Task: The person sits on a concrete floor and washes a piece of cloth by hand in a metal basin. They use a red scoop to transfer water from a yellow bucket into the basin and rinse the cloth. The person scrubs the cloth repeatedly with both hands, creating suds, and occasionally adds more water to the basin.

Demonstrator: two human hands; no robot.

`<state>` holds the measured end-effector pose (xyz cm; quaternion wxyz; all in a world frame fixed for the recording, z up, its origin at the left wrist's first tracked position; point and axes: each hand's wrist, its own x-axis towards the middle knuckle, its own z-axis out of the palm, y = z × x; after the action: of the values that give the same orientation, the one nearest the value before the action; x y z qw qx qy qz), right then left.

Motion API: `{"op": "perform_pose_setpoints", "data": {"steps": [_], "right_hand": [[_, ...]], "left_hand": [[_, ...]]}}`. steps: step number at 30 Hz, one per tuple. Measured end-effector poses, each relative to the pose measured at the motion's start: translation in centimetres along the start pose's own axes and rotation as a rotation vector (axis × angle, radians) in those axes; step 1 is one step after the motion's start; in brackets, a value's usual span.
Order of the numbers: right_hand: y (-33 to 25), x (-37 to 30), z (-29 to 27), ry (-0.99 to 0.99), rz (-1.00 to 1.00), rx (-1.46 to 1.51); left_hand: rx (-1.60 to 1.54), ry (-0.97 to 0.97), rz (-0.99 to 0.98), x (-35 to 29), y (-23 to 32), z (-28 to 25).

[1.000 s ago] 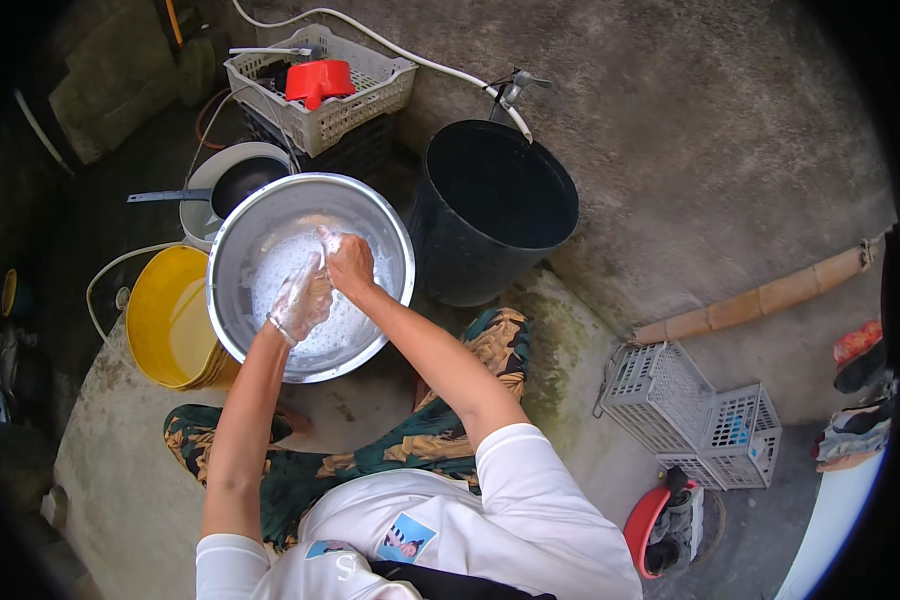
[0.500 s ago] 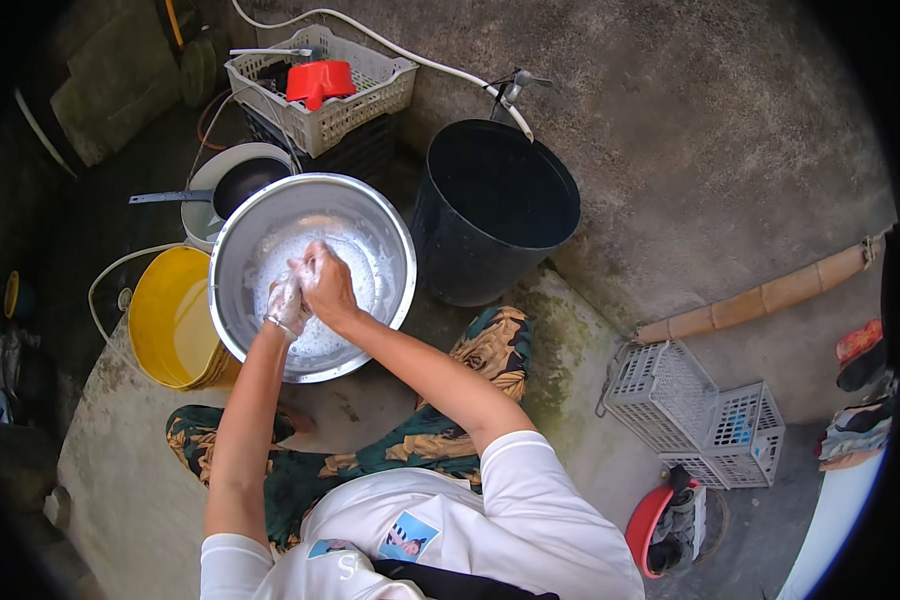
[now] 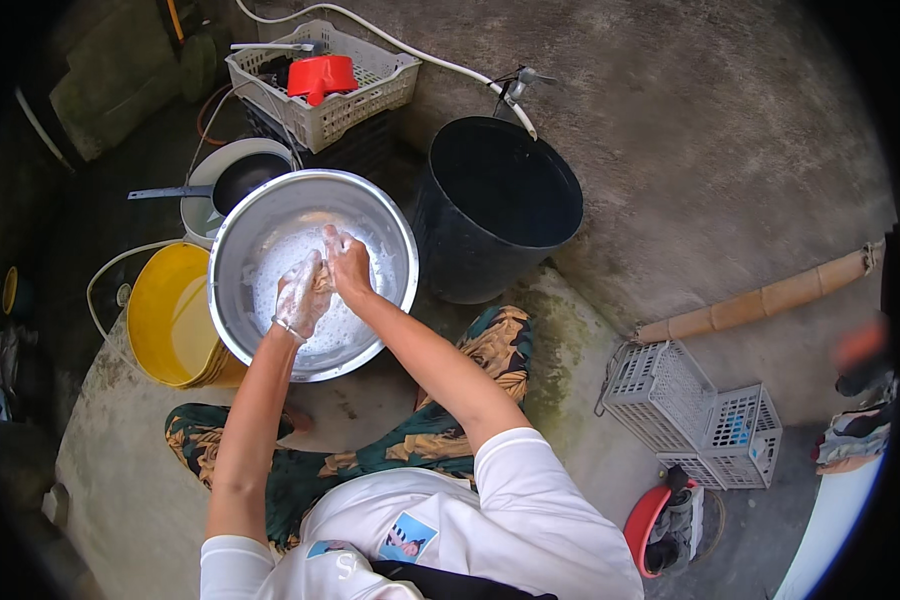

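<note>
A wide steel basin (image 3: pixel 232 290) stands before me, with white suds (image 3: pixel 355 325) over its bottom. Both my hands are inside it, close together and coated in foam. My left hand (image 3: pixel 300 300), with a bracelet at its wrist, is on the lower left of the pair. My right hand (image 3: pixel 347 264) is curled at the upper right. Between them shows a small tan patch, perhaps cloth; foam and fingers hide what it is. Both hands look closed about it.
A yellow bucket (image 3: pixel 150 310) and a white bucket with a dark long-handled pan (image 3: pixel 242 182) stand left. A black water barrel (image 3: pixel 440 250) is right, under a tap hose. Behind sits a crate (image 3: pixel 385 90) with a red dipper (image 3: pixel 322 76). Grey baskets (image 3: pixel 660 395) stand far right.
My hands were clasped tightly together; now they are slightly apart, with the tan patch visible between them. The right hand has shifted a little to the right. The basin stays in place.
</note>
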<state>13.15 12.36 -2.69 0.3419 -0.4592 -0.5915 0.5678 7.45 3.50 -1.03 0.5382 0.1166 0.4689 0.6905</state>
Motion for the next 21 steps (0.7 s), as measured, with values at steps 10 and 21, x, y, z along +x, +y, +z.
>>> {"op": "perform_pose_setpoints", "data": {"steps": [10, 21], "right_hand": [[2.9, -0.3, 0.7, -0.050, -0.037, 0.067], [0.6, -1.1, 1.0, -0.008, -0.567, -0.336]], "left_hand": [[0.225, 0.003, 0.133, 0.2, -0.3, -1.2], [-0.183, 0.051, -0.078, 2.8, -2.3, -1.2]]}}
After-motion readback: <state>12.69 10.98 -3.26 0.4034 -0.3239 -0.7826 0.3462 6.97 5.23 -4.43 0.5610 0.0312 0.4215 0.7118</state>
